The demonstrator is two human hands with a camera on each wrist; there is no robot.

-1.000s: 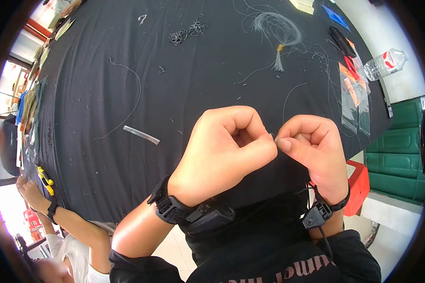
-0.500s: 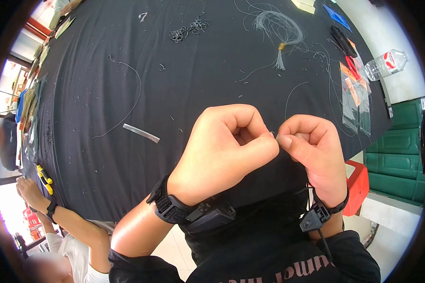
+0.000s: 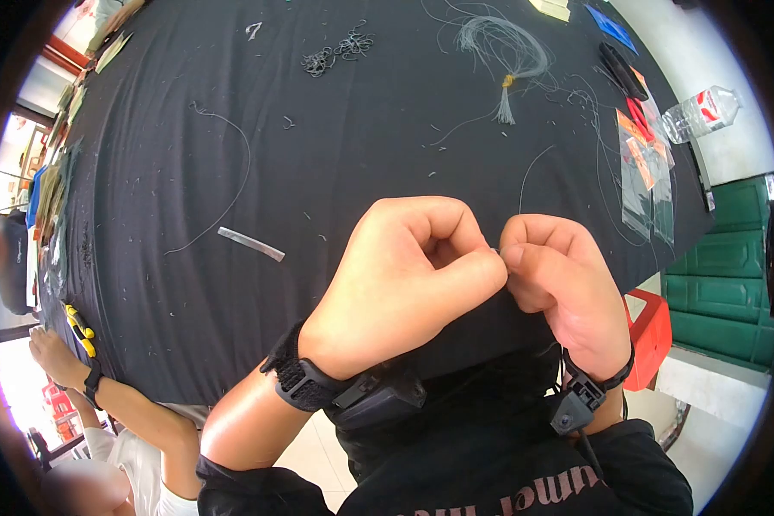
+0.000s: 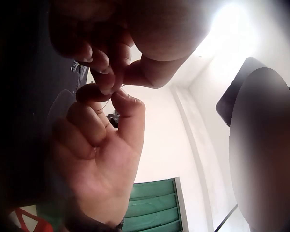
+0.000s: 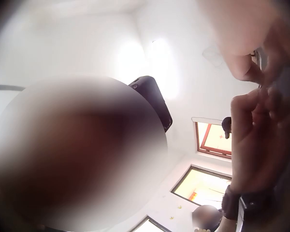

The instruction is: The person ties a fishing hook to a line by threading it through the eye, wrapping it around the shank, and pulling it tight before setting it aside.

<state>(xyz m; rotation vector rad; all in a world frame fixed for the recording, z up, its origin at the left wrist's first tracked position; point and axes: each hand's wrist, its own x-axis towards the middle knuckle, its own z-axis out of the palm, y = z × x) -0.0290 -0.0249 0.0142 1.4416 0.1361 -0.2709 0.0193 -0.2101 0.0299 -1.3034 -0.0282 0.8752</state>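
Close above the table's near edge, my two hands meet at the fingertips. My left hand (image 3: 413, 275) pinches a tiny, thin, hook-like piece (image 4: 122, 87) between thumb and forefinger, mostly hidden by the fingertips. With its thumb bent against the curled forefinger, my right hand (image 3: 572, 279) pinches a thin clear fishing line (image 3: 533, 172), which arcs away over the black cloth. In the left wrist view a thin strand (image 4: 106, 105) loops below the joined fingertips. Both hands also show in the right wrist view, partly in shadow.
On the black cloth (image 3: 163, 172) lie fish hooks (image 3: 318, 62), a tied bundle of line (image 3: 503, 52), a loose line (image 3: 248, 163) and a clear strip (image 3: 251, 243). Plastic packets (image 3: 636, 185) and a bottle (image 3: 701, 113) lie right; another person's hand (image 3: 58, 357) is at lower left, near yellow-handled snips (image 3: 80, 331).
My right hand has drawn in against the left fingertips, its thumb and fingers shifting slightly. The left hand keeps its pinch, and the head view has shifted a little.
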